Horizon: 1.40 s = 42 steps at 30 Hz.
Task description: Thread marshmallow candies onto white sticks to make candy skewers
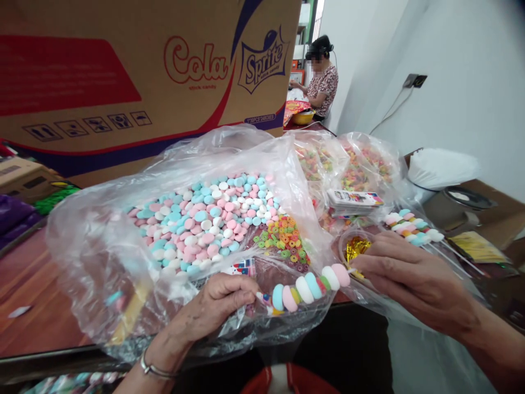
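A candy skewer [307, 287] of pink, white and blue marshmallow discs, with coloured gummy rings between some of them, runs between my hands at a slant. My left hand [223, 298] pinches its lower left end, where a small printed piece shows. At the upper right end, the fingertips of my right hand [404, 268] close on what looks like the stick. Just behind those fingers stands a clear cup [341, 249] with gold foil strips [356, 247]. Loose marshmallow discs [205, 219] and gummy rings [287, 235] lie on the open clear plastic bag [102, 219] beyond my hands.
Filled skewers [412, 227] lie at the right, near a stack of printed cards [355, 201] and bags of gummy rings [361, 158]. A large cardboard box [143, 71] blocks the back left. Another person [322, 82] sits at the back. The wooden table [36, 306] shows at left.
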Motion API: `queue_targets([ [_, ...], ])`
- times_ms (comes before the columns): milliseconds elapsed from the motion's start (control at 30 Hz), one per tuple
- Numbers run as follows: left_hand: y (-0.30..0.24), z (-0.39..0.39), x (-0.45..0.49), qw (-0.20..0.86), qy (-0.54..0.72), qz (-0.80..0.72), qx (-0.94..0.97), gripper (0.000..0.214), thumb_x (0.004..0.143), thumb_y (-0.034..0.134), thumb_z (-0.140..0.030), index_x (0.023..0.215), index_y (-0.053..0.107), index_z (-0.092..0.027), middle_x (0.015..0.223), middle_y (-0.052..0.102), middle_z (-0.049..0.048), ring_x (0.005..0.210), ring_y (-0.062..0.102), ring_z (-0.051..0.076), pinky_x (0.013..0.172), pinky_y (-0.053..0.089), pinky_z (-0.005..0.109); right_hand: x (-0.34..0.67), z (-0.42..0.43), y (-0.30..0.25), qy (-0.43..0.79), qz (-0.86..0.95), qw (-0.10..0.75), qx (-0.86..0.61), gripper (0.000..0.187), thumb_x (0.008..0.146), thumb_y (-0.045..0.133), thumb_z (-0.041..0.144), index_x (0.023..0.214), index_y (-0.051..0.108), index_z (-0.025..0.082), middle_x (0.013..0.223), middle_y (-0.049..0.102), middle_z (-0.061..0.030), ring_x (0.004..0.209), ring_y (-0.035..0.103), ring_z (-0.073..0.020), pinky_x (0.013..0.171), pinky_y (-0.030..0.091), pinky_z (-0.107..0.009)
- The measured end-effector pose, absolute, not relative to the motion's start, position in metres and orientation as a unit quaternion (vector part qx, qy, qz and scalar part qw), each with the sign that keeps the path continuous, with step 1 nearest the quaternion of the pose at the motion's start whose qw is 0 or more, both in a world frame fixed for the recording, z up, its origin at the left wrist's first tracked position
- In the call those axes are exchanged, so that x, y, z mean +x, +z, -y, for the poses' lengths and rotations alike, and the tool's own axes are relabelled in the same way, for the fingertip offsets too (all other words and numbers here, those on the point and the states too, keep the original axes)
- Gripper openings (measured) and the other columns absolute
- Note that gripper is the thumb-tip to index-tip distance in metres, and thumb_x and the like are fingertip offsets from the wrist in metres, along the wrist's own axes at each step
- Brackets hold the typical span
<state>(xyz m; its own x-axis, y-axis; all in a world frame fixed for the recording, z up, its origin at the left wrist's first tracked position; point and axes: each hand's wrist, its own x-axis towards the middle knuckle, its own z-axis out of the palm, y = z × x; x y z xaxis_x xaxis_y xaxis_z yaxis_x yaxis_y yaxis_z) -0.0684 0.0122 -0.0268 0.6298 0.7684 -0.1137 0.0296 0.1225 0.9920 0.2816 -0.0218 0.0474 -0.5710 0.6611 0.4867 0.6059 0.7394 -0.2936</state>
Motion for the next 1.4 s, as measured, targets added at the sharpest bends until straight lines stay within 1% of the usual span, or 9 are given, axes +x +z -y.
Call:
queue_targets([
  [100, -0.028, -0.012, -0.070, 0.702, 0.293, -0.327, 0.561, 0.021, 0.085, 0.074, -0.036, 0.078, 0.080, -0.017, 0.064, 0.069, 0.0004, 0.060, 0.059, 0.011, 0.059, 0.046, 0.019, 0.287, 0.024, 0.047, 0.045, 0.873, 0.309, -0.375, 0.021, 0.096, 0.051, 0.015, 0.109, 0.065, 0.021, 0.085, 0.064, -0.0039, 0.076, 0.056, -0.0169, 0.072, 0.042, -0.032],
  [233, -0.028, -0.013, -0.068, 0.718, 0.304, -0.327, 0.534, 0.024, 0.080, 0.078, -0.039, 0.076, 0.080, -0.016, 0.061, 0.069, 0.0014, 0.057, 0.059, 0.011, 0.056, 0.046, 0.019, 0.291, 0.024, 0.053, 0.025, 0.871, 0.312, -0.379, 0.020, 0.096, 0.050, 0.014, 0.110, 0.062, 0.022, 0.089, 0.063, -0.0039, 0.081, 0.055, -0.0158, 0.072, 0.042, -0.029],
  [367, -0.028, -0.013, -0.068, 0.741, 0.308, -0.309, 0.511, 0.025, 0.080, 0.078, -0.040, 0.076, 0.080, -0.015, 0.060, 0.070, 0.0020, 0.055, 0.058, 0.010, 0.055, 0.045, 0.019, 0.292, 0.022, 0.058, 0.004, 0.868, 0.324, -0.377, 0.022, 0.096, 0.050, 0.014, 0.113, 0.061, 0.023, 0.092, 0.063, -0.0035, 0.084, 0.056, -0.0151, 0.075, 0.044, -0.027],
  [667, -0.033, -0.010, -0.067, 0.766, 0.303, -0.313, 0.473, 0.026, 0.080, 0.078, -0.038, 0.074, 0.076, -0.013, 0.061, 0.069, 0.0032, 0.054, 0.056, 0.011, 0.054, 0.044, 0.021, 0.281, 0.019, 0.049, 0.021, 0.875, 0.319, -0.364, 0.024, 0.092, 0.052, 0.010, 0.109, 0.064, 0.023, 0.084, 0.067, -0.0038, 0.077, 0.059, -0.0173, 0.073, 0.044, -0.033],
  [833, -0.033, -0.010, -0.064, 0.775, 0.302, -0.320, 0.453, 0.028, 0.077, 0.079, -0.040, 0.075, 0.076, -0.012, 0.058, 0.067, 0.0021, 0.053, 0.055, 0.011, 0.054, 0.045, 0.022, 0.284, 0.020, 0.044, -0.016, 0.882, 0.303, -0.361, 0.023, 0.094, 0.052, 0.014, 0.112, 0.064, 0.024, 0.088, 0.068, -0.0051, 0.083, 0.061, -0.0199, 0.081, 0.044, -0.037],
  [933, -0.033, -0.012, -0.063, 0.776, 0.300, -0.322, 0.453, 0.031, 0.076, 0.080, -0.043, 0.075, 0.076, -0.012, 0.058, 0.067, 0.0018, 0.052, 0.056, 0.012, 0.053, 0.044, 0.021, 0.285, 0.022, 0.048, -0.024, 0.876, 0.310, -0.369, 0.025, 0.094, 0.053, 0.014, 0.113, 0.064, 0.024, 0.090, 0.069, -0.0054, 0.086, 0.061, -0.0206, 0.084, 0.043, -0.038],
  [1100, -0.031, -0.013, -0.063, 0.766, 0.295, -0.327, 0.469, 0.033, 0.076, 0.079, -0.045, 0.074, 0.075, -0.012, 0.058, 0.068, 0.0026, 0.052, 0.057, 0.012, 0.051, 0.042, 0.020, 0.282, 0.020, 0.053, -0.004, 0.875, 0.311, -0.371, 0.027, 0.092, 0.052, 0.008, 0.111, 0.064, 0.024, 0.090, 0.069, -0.0046, 0.083, 0.062, -0.0184, 0.077, 0.046, -0.034],
  [1267, -0.033, -0.013, -0.064, 0.772, 0.289, -0.335, 0.457, 0.034, 0.074, 0.081, -0.045, 0.073, 0.075, -0.011, 0.057, 0.066, 0.0022, 0.050, 0.057, 0.012, 0.051, 0.042, 0.021, 0.276, 0.017, 0.051, -0.029, 0.879, 0.307, -0.363, 0.020, 0.096, 0.051, 0.013, 0.108, 0.062, 0.024, 0.090, 0.070, -0.0058, 0.084, 0.063, -0.0195, 0.079, 0.047, -0.036],
  [1400, -0.035, -0.014, -0.066, 0.784, 0.284, -0.329, 0.444, 0.035, 0.073, 0.081, -0.046, 0.074, 0.075, -0.011, 0.057, 0.067, 0.0026, 0.048, 0.057, 0.011, 0.048, 0.041, 0.020, 0.274, 0.014, 0.052, -0.029, 0.880, 0.310, -0.358, 0.018, 0.096, 0.051, 0.016, 0.106, 0.064, 0.023, 0.089, 0.070, -0.0047, 0.082, 0.064, -0.0191, 0.078, 0.047, -0.035],
])
